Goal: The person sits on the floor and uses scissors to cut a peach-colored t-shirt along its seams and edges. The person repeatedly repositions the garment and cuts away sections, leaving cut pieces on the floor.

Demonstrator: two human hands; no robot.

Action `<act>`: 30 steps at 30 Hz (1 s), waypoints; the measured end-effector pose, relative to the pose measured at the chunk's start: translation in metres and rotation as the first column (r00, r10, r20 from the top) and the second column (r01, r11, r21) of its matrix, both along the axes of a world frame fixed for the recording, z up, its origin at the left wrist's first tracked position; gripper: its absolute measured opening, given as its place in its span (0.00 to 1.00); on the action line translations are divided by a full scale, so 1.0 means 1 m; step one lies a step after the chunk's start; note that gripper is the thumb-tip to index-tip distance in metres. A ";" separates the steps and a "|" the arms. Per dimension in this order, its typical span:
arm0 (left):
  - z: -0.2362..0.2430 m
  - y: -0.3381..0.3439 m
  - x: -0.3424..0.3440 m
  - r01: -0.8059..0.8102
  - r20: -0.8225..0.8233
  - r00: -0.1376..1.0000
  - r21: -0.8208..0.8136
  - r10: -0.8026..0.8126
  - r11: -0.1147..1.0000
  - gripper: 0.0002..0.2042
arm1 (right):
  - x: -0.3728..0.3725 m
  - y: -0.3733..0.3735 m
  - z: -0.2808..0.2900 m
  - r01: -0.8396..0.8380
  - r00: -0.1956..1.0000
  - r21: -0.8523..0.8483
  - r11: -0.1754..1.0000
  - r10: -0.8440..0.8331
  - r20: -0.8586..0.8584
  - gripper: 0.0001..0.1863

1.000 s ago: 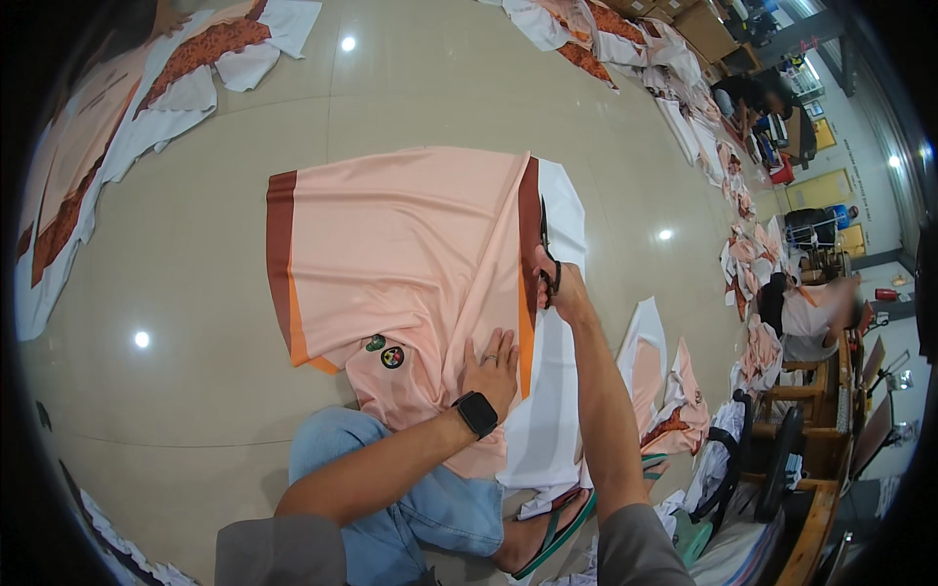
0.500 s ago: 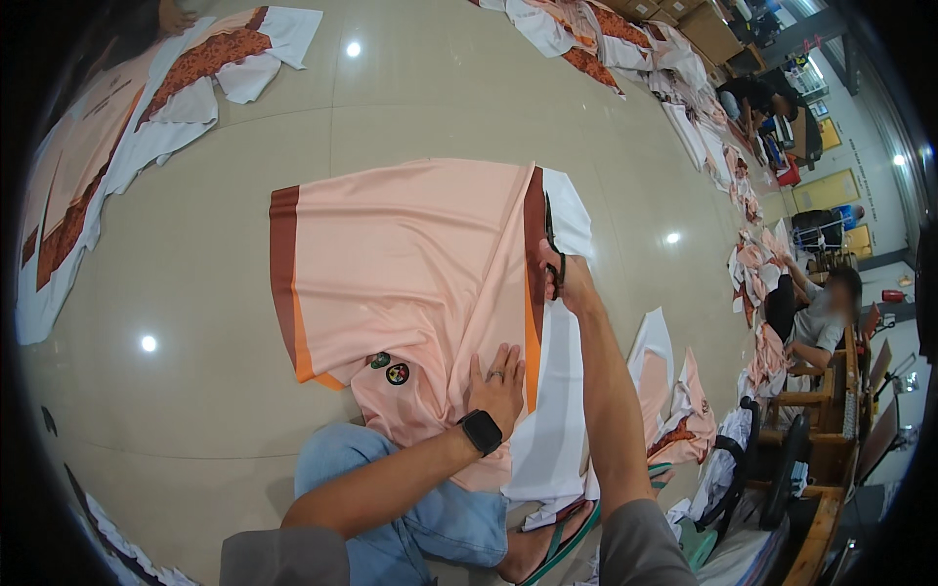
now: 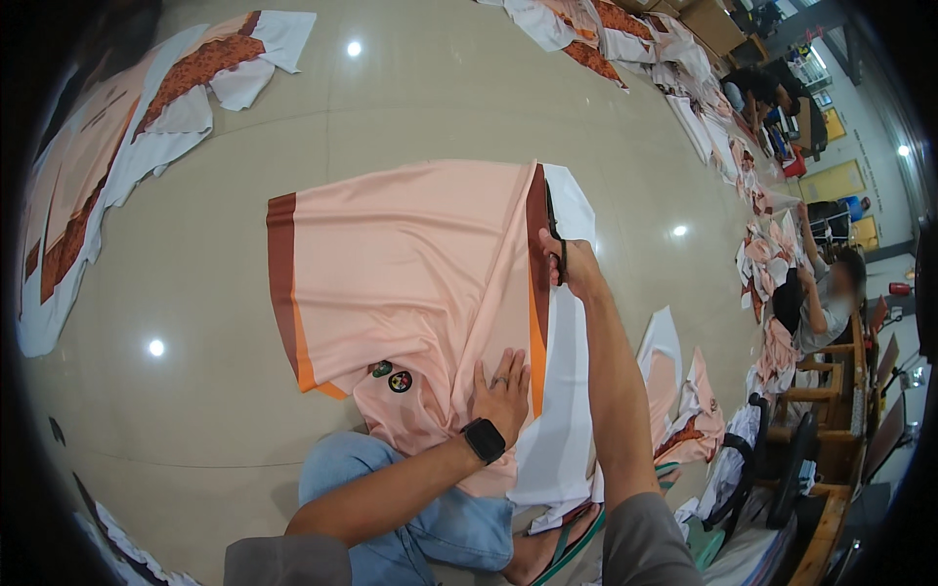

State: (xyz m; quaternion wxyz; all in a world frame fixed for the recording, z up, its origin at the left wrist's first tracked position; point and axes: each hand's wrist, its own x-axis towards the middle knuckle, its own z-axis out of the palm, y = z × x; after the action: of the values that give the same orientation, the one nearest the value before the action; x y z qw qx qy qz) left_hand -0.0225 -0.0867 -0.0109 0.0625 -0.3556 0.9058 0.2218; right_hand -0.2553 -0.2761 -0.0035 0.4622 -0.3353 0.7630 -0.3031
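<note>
A peach printed fabric panel point(image 3: 391, 244) lies spread on the floor in front of me, with brown and orange bands along its sides and two small round emblems near its lower part. Beyond its right band runs a strip of white fabric point(image 3: 559, 391). My right hand point(image 3: 576, 266) grips black-handled scissors point(image 3: 551, 210), whose blades point away from me along the line between brown band and white strip. Part of the blades is hidden by cloth and fingers. My left hand point(image 3: 502, 396) rests flat on the panel near its lower right, fingers spread, a watch on that wrist.
Another printed panel point(image 3: 107, 176) lies at the far left, a dark blurred shape beside it. Peach and white offcuts point(image 3: 684, 410) sit right of my forearm. More cloth heaps point(image 3: 674, 73) line the far right, where a person point(image 3: 831, 298) sits near wooden furniture point(image 3: 835, 391).
My right hand stays at the brown band with the scissors, their blades slightly shifted. My left hand remains pressed on the cloth. The seated person at right has raised an arm.
</note>
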 end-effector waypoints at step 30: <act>-0.016 0.005 0.000 -0.009 -0.045 0.999 -0.166 0.001 0.986 0.57 | -0.013 -0.052 0.004 0.047 0.996 -0.024 0.999 -0.046 0.071 0.30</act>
State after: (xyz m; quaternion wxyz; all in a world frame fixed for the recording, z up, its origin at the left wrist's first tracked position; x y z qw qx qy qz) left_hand -0.0223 -0.0818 -0.0269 0.0118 -0.3569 0.9214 0.1534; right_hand -0.2679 -0.3277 0.0005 0.4773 -0.3124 0.7498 -0.3352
